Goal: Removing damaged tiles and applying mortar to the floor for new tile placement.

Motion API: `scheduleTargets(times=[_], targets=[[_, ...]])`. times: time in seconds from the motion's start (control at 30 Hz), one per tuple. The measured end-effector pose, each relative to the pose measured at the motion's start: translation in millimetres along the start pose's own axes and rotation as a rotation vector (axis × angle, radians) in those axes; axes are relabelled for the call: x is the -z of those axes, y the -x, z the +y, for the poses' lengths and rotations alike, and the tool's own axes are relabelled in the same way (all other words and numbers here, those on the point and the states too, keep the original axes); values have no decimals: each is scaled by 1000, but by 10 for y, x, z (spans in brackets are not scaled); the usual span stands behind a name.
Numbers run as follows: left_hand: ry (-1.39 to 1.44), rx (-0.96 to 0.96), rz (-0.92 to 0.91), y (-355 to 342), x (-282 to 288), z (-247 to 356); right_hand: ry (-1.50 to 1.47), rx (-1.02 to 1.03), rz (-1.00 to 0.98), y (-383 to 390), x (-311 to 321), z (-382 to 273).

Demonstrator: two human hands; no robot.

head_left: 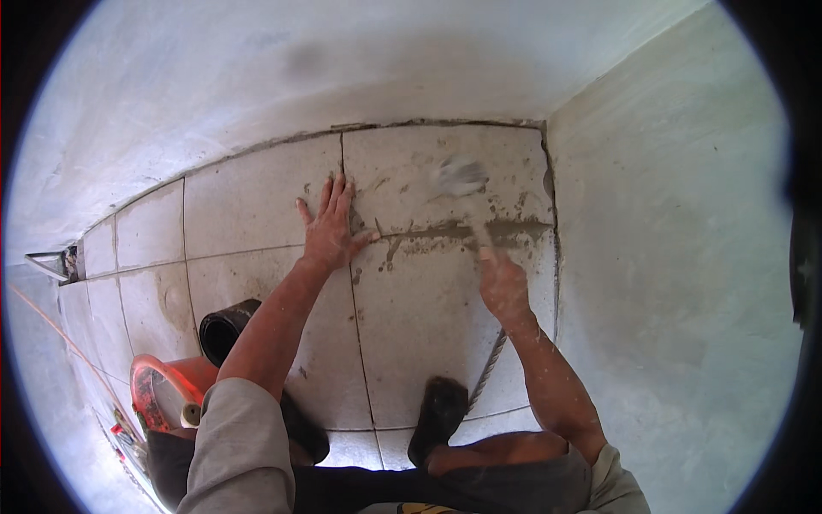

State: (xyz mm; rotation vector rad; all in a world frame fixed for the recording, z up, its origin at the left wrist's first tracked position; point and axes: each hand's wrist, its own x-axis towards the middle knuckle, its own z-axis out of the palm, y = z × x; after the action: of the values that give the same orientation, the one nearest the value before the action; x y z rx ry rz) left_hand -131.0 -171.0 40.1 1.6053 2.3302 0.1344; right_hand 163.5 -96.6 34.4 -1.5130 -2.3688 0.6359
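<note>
My left hand lies flat, fingers spread, on the pale floor tiles, where a vertical seam meets a mortar-smeared horizontal joint. My right hand grips the pale handle of a tool whose grey head is blurred over the upper right tile, so its exact kind is unclear. Mortar spots and smears mark the tiles around both hands. A long twisted metal rod lies beside my right forearm, near my dark shoe.
An orange bucket and a black cylindrical container stand at my lower left, beside long thin sticks. Plastered walls border the tiles at the right and back. An open drain-like gap with a metal piece is at the far left.
</note>
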Motion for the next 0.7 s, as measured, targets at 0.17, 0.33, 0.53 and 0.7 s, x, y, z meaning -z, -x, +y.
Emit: scheduleTargets(times=[0.17,0.33,0.53,0.7], targets=[[-17,16,10,-64,-2,-135,-172,35,28,-107,209,-319],[-60,-8,-47,-2,5,-9,250,281,1,-88,62,13],[-105,-41,-50,84,-30,-117,-179,45,65,-5,74,-86],[-140,-78,-26,141,-112,-183,-97,163,31,-242,200,-239]])
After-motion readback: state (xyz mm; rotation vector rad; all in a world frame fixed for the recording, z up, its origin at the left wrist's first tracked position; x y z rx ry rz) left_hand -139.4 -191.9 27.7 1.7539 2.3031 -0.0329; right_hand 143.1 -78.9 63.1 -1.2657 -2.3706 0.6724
